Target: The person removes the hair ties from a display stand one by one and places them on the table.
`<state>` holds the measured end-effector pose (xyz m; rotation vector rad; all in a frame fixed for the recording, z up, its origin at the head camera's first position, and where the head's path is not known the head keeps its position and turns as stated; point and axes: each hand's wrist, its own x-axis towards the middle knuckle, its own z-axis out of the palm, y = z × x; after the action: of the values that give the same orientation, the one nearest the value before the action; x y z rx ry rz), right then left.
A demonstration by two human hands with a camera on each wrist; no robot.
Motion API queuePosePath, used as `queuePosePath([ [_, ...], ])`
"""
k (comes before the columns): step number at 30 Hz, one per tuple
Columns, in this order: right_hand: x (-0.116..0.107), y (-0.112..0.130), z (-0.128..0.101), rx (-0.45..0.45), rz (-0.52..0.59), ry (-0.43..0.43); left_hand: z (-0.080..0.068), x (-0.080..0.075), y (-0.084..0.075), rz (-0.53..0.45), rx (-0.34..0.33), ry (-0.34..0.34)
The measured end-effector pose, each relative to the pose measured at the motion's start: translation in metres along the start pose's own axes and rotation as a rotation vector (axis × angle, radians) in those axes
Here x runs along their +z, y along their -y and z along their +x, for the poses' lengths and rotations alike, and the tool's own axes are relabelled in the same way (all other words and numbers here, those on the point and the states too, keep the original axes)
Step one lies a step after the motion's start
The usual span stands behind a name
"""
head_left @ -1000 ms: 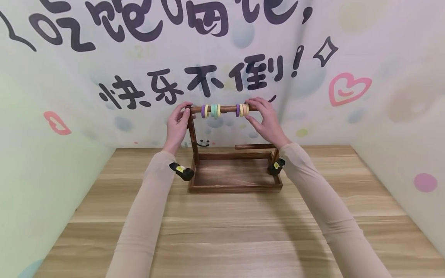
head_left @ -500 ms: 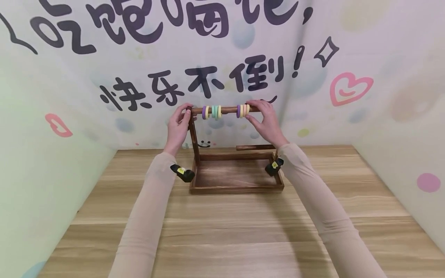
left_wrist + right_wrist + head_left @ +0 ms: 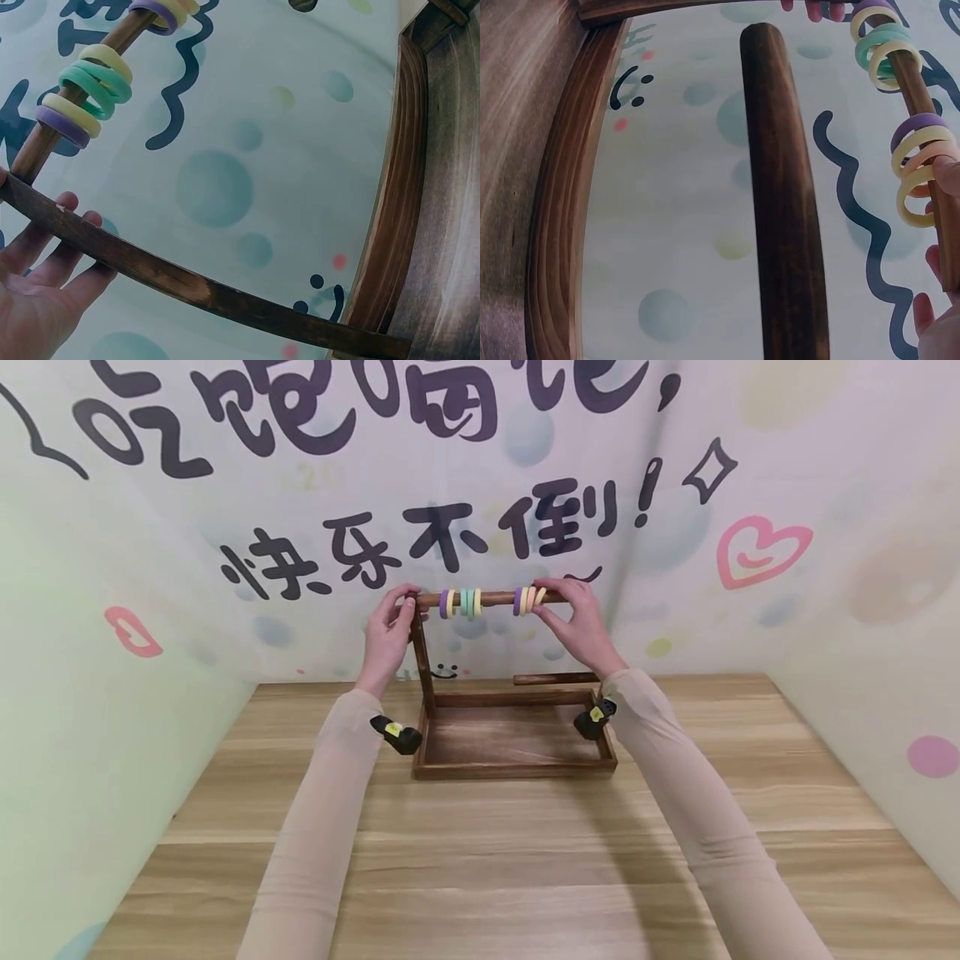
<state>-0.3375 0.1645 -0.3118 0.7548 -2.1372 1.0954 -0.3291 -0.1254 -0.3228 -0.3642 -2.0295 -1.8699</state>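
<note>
We are gripping the post (image 3: 422,652) top with our left hand (image 3: 388,631), fingers curled around it; the rod (image 3: 491,598) with rings (image 3: 469,602) is spanning across, and our right hand (image 3: 573,622) is pinching its right end, above the tray (image 3: 517,767)

1. The wooden stand (image 3: 514,752) sits on the worktop (image 3: 495,860), toward its rear, just before the back wall (image 3: 480,485).
2. An upright post (image 3: 422,660) rises from the stand's left side.
3. The horizontal rod (image 3: 495,598) extends rightward from the top of the post.
4. The rings (image 3: 459,602) sit on the rod in two groups, left and right.
5. The left hand (image 3: 388,631) is at the rod's left end; the right hand (image 3: 573,622) is at its right end.
6. A lower bar (image 3: 555,678) lies at the stand's rear right.
</note>
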Motion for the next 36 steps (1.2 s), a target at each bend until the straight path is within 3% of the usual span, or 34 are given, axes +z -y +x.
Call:
queuePosePath([
  [10,-0.011,0.002,-0.002,0.074,0.047,0.053,0.0,-0.001,0.0,0.003,-0.009,0.0],
  [18,-0.018,-0.002,-0.002,0.097,0.003,0.061,0.003,-0.001,0.0,-0.043,0.005,0.009],
  [29,-0.022,-0.003,-0.005,0.104,-0.007,0.022,0.003,-0.002,-0.002,-0.048,-0.025,0.027],
  [36,-0.027,-0.003,-0.007,0.114,0.0,0.007,0.003,-0.001,-0.001,-0.052,0.004,0.039],
])
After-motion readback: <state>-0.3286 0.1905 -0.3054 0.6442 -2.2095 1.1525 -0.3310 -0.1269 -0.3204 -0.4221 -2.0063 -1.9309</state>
